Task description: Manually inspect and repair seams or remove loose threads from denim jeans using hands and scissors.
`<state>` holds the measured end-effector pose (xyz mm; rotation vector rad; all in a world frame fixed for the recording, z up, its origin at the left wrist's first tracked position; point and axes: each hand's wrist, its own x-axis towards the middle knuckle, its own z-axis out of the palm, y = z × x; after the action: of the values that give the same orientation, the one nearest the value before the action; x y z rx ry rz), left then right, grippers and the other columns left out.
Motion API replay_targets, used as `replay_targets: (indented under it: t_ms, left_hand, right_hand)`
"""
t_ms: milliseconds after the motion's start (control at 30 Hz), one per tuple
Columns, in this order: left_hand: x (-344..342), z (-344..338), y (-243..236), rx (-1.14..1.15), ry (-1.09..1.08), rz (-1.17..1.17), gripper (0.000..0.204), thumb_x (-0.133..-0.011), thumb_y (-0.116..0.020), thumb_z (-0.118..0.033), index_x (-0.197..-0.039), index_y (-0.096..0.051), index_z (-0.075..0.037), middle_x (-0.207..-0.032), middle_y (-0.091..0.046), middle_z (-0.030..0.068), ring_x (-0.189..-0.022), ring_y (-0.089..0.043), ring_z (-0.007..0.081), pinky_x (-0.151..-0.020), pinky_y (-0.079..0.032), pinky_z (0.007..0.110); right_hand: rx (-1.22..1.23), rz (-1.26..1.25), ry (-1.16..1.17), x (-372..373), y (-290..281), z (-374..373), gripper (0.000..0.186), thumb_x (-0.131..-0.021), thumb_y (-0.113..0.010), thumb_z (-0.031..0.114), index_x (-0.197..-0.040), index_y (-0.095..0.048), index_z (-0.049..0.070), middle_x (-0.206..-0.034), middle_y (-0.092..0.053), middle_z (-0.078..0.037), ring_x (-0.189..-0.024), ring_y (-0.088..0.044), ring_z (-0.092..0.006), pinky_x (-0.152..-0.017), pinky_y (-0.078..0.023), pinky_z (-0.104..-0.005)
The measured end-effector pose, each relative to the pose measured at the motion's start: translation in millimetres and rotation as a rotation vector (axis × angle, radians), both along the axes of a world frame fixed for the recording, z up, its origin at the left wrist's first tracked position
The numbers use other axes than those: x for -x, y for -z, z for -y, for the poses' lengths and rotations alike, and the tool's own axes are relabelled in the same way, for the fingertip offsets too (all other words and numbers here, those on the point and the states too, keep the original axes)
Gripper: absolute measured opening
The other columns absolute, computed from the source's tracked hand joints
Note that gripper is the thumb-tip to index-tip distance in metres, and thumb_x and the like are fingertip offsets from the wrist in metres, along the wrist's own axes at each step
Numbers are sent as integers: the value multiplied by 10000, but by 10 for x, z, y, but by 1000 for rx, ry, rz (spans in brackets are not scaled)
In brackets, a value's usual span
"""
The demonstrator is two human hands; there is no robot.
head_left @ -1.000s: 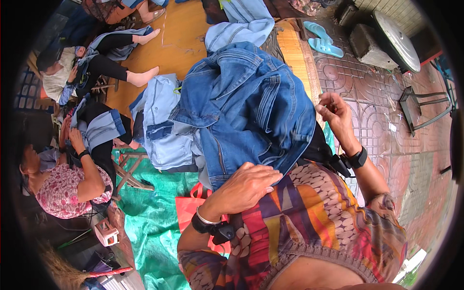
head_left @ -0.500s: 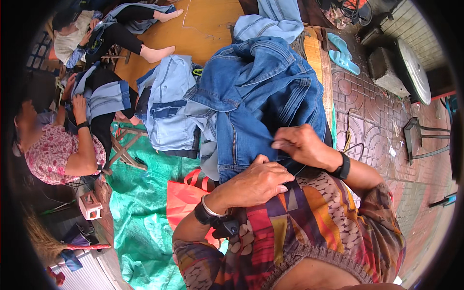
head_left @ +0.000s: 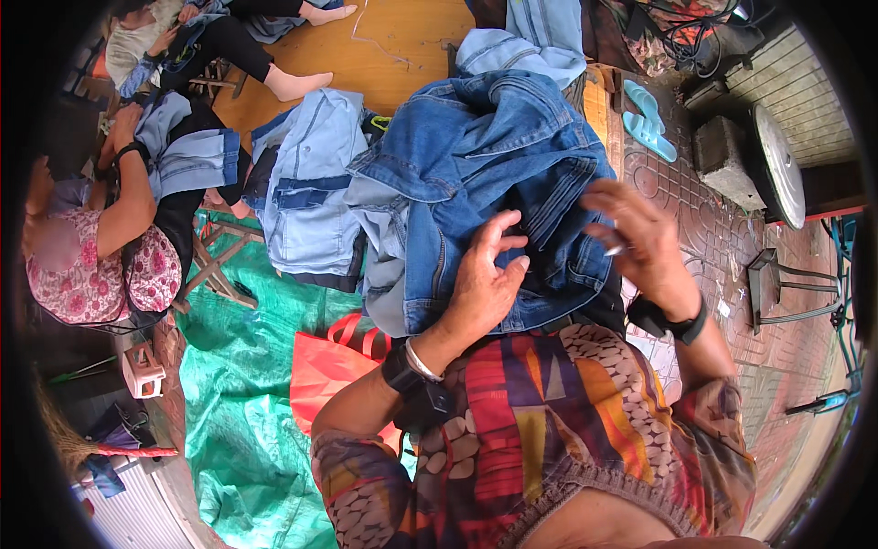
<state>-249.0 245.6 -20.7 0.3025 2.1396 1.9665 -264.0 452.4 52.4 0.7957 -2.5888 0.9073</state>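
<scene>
A dark blue denim jacket (head_left: 540,137) lies heaped on my lap and on the table edge, its inside showing as a dark hollow between my hands. My left hand (head_left: 485,279) rests on the near part of the jacket, thumb and fingers apart, gripping nothing. Over the jacket's right side is my right hand (head_left: 645,242), its fingers bent and blurred. A small bright spot shows at those fingers; whether it is a ring or a held tool I cannot make out. Light blue denim garments (head_left: 315,183) lie against the jacket on its left.
More pale denim (head_left: 526,59) lies on the wooden table (head_left: 402,37) beyond. A red bag (head_left: 334,371) stands on a green sheet (head_left: 238,403) to my left. Two people (head_left: 101,265) handle denim at left. Blue slippers (head_left: 649,123), a concrete block (head_left: 727,160) and a stool (head_left: 764,284) are at right.
My hands have moved apart: the right one rose to the right off the denim, the left one opened and shifted up onto the jacket. The jacket's inside shows more.
</scene>
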Motion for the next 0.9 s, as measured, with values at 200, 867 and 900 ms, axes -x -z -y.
replay_targets:
  t_ms: [200,867,900]
  left_hand:
    - [195,-68,195,-61,-34,216,589,-741,-494,96,-1301,-350,-17,-906,-619,163,-502,-499,70,-436,-411,208]
    - [144,-65,-242,-535,21,131,388,-738,-669,26,-1087,-504,-14,-960,-571,35,-825,-536,55,-682,-449,184]
    - [129,-35,-246,-530,24,130,388,-738,-669,26,-1087,-504,-14,-960,-571,35,-825,-536,55,-682,-449,184]
  right_hand:
    - [-179,-55,-227,173,219,303,325,-657,-640,39,-980,-603,29,-996,-596,-109,-786,-628,-276,-606,-509,-340]
    - [534,445,-7,239,395,-55,234,-717,-718,23,-924,-610,45,-820,-578,13,-680,-501,-45,-576,-399,-196]
    - [573,526,-8,230,460,-69,221,-729,-722,43,-922,-613,54,-838,-571,36,-652,-451,-18,-577,-383,-184]
